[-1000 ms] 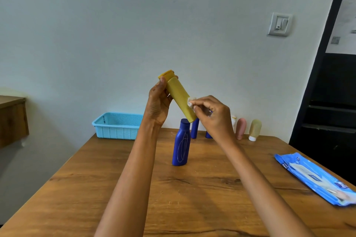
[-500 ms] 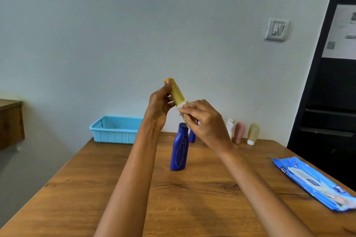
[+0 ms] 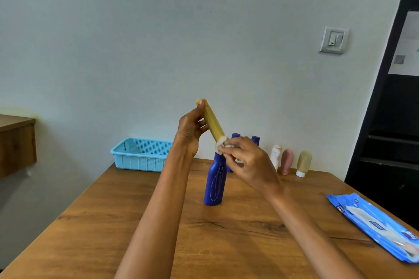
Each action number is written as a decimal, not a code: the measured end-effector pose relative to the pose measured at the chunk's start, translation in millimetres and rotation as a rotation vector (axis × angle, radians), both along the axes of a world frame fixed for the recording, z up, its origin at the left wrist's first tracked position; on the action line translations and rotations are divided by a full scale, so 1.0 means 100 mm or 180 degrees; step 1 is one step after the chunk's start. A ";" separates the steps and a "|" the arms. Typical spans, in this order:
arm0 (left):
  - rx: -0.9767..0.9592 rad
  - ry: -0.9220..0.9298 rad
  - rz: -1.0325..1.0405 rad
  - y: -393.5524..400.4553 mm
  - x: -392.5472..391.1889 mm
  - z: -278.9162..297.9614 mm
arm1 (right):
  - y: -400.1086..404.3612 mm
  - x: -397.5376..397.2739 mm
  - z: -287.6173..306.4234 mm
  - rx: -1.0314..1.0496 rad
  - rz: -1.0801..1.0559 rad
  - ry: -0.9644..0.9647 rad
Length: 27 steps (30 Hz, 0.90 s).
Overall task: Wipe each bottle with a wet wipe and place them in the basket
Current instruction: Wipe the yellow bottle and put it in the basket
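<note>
left hand (image 3: 192, 129): gripping the yellow bottle (image 3: 213, 123) up near its cap end, thumb on top, holding it tilted in the air over the table (image 3: 145, 222)

right hand (image 3: 246, 161): fingers curled, pinching a bunched-up white wet wipe (image 3: 221, 144) right against the lower end of the yellow bottle, so neither hand is free

step in hand: looks like the wipe is at the bottom end of this bottle, so I'd guess this one is nearly done, but can't say for sure

basket (image 3: 141, 154): light blue, sits off beyond the left hand at the far edge of the table; from this angle I can't see anything in it

still to do: pretty much everything, tbh. A blue bottle (image 3: 214, 183) stands just below the hands, two more blue bottles (image 3: 235, 137) peek out behind the right hand, and further out past the right hand there's a white bottle (image 3: 275, 156), a pink tube (image 3: 286, 161) and a beige tube (image 3: 303, 163) lined up by the wall

wipes pack (image 3: 371, 224): blue, lying flat well off to the right-hand side, near the table edge

progress: early days, first bottle or so by the look of it
</note>
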<state>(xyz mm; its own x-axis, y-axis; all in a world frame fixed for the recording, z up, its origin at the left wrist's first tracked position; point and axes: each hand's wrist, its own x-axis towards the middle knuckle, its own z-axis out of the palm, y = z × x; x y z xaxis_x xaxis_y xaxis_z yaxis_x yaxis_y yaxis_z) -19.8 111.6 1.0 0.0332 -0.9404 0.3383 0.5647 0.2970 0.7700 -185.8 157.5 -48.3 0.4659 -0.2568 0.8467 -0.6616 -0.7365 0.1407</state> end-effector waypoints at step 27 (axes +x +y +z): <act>-0.1130 0.0048 -0.0665 0.08 0.00 -0.06 | -0.07 0.27 0.76 0.2445 0.0362 -0.2182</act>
<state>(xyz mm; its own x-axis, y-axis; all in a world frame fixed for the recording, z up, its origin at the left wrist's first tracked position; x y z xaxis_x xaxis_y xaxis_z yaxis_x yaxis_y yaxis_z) -19.6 119.9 -4.9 -0.1386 -0.7525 0.6439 0.6516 0.4203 0.6315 -159.3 151.0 27.5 0.0008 -0.8246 0.5658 -0.3434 -0.5316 -0.7743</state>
